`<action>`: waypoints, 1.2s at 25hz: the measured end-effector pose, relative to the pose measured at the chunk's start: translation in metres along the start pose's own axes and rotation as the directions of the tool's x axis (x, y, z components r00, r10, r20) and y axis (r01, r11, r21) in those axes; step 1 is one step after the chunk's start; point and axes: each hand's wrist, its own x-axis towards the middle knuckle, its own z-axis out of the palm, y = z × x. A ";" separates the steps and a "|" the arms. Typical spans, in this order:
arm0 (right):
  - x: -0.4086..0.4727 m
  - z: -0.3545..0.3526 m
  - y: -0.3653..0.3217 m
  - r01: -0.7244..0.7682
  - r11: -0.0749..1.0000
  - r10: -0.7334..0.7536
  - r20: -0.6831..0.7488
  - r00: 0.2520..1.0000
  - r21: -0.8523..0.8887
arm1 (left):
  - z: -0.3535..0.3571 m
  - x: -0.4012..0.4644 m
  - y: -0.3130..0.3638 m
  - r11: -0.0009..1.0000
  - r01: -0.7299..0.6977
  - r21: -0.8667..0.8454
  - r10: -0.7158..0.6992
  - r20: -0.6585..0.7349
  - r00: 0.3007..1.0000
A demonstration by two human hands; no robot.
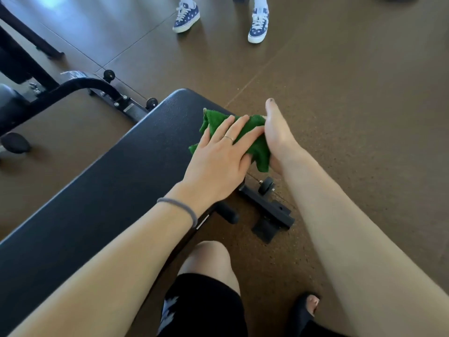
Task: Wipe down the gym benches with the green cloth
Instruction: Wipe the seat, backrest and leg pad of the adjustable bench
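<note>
A black padded gym bench (109, 181) runs from the lower left to the middle of the view. The green cloth (257, 142) lies at the bench's far right edge and hangs partly over the side. My left hand (218, 156) presses flat on the cloth with straight fingers, a ring on one of them. My right hand (277, 135) cups the cloth from the bench's side edge, thumb pointing up; its fingers are hidden under the cloth.
The bench's black foot bar with a small wheel (266, 186) sits on the brown floor below my hands. Another black frame with wheels (97, 91) stands at the left. A person's blue patterned sneakers (258, 25) stand ahead. My knee and sandalled foot (308, 305) are below.
</note>
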 end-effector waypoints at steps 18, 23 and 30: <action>-0.004 0.050 0.022 0.251 0.897 -0.403 -0.439 0.803 -0.364 | -0.009 -0.008 -0.064 0.986 0.126 -0.113 -0.120 0.055 0.991; -0.007 0.050 0.022 0.248 0.903 -0.395 -0.454 0.798 -0.350 | -0.003 0.077 -0.079 0.979 0.137 -0.150 -0.133 0.032 0.991; -0.016 0.056 0.018 0.224 0.912 -0.369 -0.447 0.815 -0.344 | -0.024 -0.002 -0.187 0.783 0.585 -0.213 -0.549 0.205 0.810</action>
